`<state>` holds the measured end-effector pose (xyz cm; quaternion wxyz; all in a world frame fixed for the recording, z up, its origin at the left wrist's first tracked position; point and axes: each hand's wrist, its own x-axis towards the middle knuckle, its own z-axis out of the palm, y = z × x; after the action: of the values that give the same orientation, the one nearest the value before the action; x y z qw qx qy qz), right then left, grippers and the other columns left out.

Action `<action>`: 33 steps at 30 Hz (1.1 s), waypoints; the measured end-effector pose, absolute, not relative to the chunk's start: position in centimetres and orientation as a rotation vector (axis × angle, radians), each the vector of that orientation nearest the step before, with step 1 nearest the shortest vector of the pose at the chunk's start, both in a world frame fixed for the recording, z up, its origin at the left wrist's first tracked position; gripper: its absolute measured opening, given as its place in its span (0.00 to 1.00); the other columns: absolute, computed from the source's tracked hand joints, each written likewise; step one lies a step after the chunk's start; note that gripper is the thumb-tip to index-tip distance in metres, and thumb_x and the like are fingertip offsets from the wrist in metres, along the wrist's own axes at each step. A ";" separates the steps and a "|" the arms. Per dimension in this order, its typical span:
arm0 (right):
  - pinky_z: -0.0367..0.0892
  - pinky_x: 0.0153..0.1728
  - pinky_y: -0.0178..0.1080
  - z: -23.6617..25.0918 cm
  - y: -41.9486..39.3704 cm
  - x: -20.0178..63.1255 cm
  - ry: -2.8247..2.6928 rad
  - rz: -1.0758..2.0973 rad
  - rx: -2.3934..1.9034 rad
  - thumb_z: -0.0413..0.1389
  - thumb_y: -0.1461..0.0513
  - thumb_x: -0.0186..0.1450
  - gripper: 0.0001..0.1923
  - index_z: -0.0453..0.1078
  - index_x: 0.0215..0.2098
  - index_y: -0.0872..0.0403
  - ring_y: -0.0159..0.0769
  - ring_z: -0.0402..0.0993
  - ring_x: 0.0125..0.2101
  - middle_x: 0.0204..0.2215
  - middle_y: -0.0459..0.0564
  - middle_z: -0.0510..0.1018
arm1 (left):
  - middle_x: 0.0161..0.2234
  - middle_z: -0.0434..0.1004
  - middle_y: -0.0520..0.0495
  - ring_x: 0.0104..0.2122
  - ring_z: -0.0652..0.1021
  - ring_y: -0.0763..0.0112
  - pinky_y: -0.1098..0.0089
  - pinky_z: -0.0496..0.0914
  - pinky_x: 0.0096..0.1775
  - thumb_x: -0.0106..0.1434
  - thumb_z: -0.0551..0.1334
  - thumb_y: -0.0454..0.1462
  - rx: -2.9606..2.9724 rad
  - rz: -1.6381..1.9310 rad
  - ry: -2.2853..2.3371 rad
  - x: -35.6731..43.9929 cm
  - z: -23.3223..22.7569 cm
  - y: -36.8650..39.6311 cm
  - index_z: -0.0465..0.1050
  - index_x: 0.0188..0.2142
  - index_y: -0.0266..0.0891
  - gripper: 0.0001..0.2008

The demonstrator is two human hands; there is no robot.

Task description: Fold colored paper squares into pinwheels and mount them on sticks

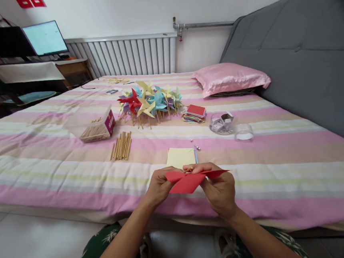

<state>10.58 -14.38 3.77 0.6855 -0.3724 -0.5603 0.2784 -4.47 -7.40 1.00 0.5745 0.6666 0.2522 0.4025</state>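
Between my two hands is a red paper pinwheel (188,182), partly folded, held just above the near edge of the bed. My left hand (161,186) is closed on its left side, and my right hand (221,187) pinches the right side, with fingertips meeting at the top middle. Whether a pin sits under those fingertips is hidden. Just beyond lies a stack of pale yellow paper squares (180,156). A few small shiny metal bits (197,147) rest beside it. Farther back stands a cluster of finished paper pinwheels (150,101) in several colours.
On the striped bedspread (270,152) lie a bundle of brown sticks (121,146), a clear box of thin sticks (95,129), coloured paper squares (195,111), a clear container with small packets (221,124) and a roll of clear tape (243,132). A pink pillow (230,77) is behind.
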 end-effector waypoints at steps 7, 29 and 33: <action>0.73 0.41 0.36 4.2 -14.4 10.7 -1.242 0.662 -0.839 0.56 0.68 0.62 0.07 0.73 0.34 0.49 0.35 0.78 0.39 0.36 0.45 0.82 | 0.30 0.78 0.45 0.31 0.76 0.67 0.67 0.68 0.35 0.58 0.63 0.38 1.613 1.007 0.563 -4.4 0.8 -7.3 0.78 0.26 0.38 0.08; 0.75 0.38 0.39 4.1 -14.3 10.9 -1.163 0.685 -0.815 0.59 0.67 0.60 0.06 0.73 0.33 0.49 0.38 0.79 0.35 0.31 0.45 0.82 | 0.30 0.80 0.43 0.30 0.77 0.67 0.69 0.70 0.32 0.58 0.63 0.41 1.712 1.067 0.549 -4.2 1.4 -7.4 0.81 0.32 0.40 0.09; 0.75 0.33 0.38 4.1 -14.3 10.8 -1.104 0.714 -0.810 0.59 0.66 0.59 0.06 0.70 0.33 0.49 0.38 0.80 0.33 0.30 0.45 0.81 | 0.29 0.80 0.42 0.28 0.77 0.68 0.70 0.70 0.31 0.60 0.61 0.41 1.788 1.057 0.526 -4.2 2.0 -7.6 0.81 0.32 0.39 0.11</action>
<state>10.84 -14.30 4.12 0.7164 -0.3660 -0.4989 0.3224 -4.16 -7.57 2.04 0.4788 0.7326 0.2154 0.4332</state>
